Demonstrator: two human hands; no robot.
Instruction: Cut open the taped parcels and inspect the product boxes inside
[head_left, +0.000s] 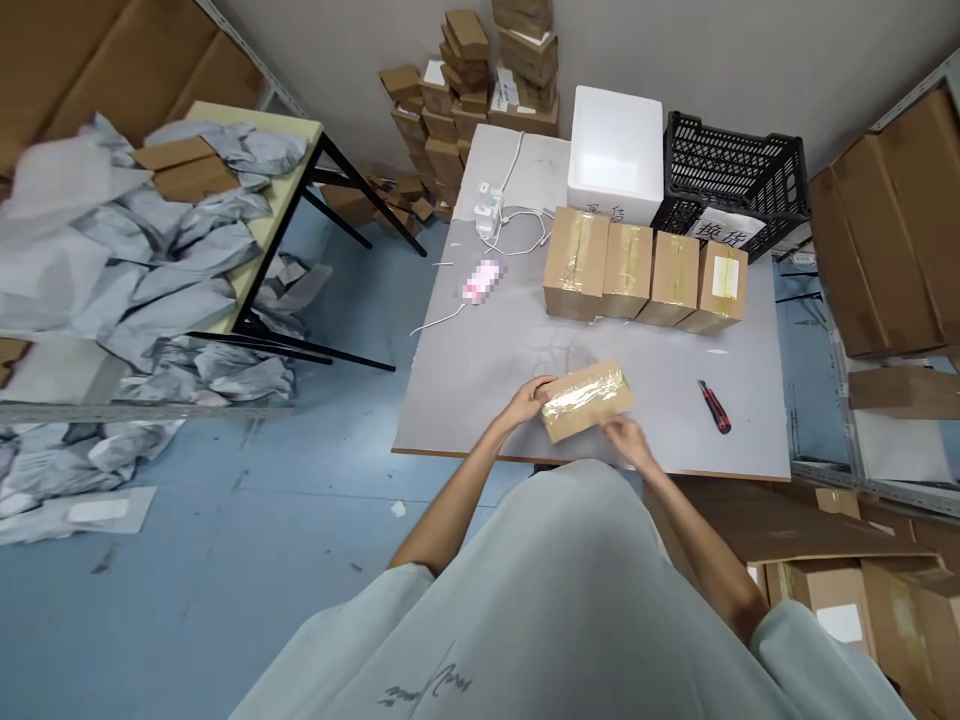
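A small brown cardboard box [586, 402] with shiny clear tape along its top is held slightly tilted over the near part of the grey table [480, 400]. My left hand [527, 402] grips its left end, fingers closed around the edge. At the lower right corner, my right hand [627, 440] is closed on the box too; its fingertips are partly hidden underneath. To the right lies a red and black utility knife [714, 407]. Beyond, several taped cardboard boxes [628, 262] stand in a row.
Behind the row are a white foam box [616, 150] and a black plastic crate [733, 180]. A white power strip [488, 208] with cables lies at the table's back left. Grey parcels [180, 250] cover a side table. Stacked cartons [457, 100] line the wall; shelves [832, 380] flank the right.
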